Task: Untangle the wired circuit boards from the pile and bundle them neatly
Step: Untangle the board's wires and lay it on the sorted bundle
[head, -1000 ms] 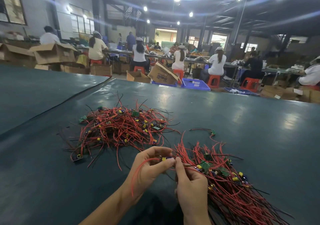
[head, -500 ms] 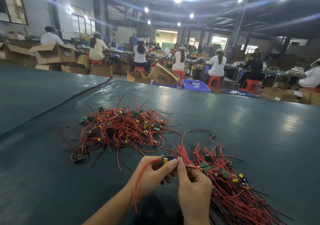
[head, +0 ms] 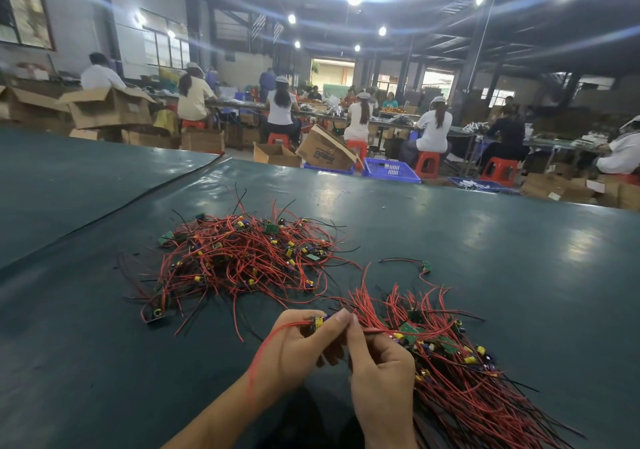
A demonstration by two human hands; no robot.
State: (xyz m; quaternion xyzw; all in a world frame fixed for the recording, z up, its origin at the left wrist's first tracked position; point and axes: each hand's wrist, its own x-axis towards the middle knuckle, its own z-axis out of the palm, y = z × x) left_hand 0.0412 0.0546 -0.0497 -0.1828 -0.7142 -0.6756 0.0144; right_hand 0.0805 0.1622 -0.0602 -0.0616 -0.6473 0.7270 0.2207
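Note:
A tangled pile (head: 242, 258) of small green circuit boards with red and black wires lies on the dark green table. To its right lies a straighter bundle (head: 460, 372) of the same wired boards, fanned toward the lower right. My left hand (head: 298, 351) pinches one small wired board (head: 318, 322) between thumb and fingers; its red wire loops down over my wrist. My right hand (head: 377, 376) grips the near end of the bundle, its index finger raised against the held board. One single wired board (head: 426, 266) lies apart behind the bundle.
The dark green table covering (head: 502, 240) stretches far to the right and back, with a seam (head: 114, 213) on the left. Beyond the far edge stand cardboard boxes (head: 325, 152), a blue crate (head: 391, 171), red stools and several seated workers.
Both hands have moved slightly away from me with the held board, bringing it against the bundle's near end. The red wire now hangs lower over my left wrist. The piles have not moved.

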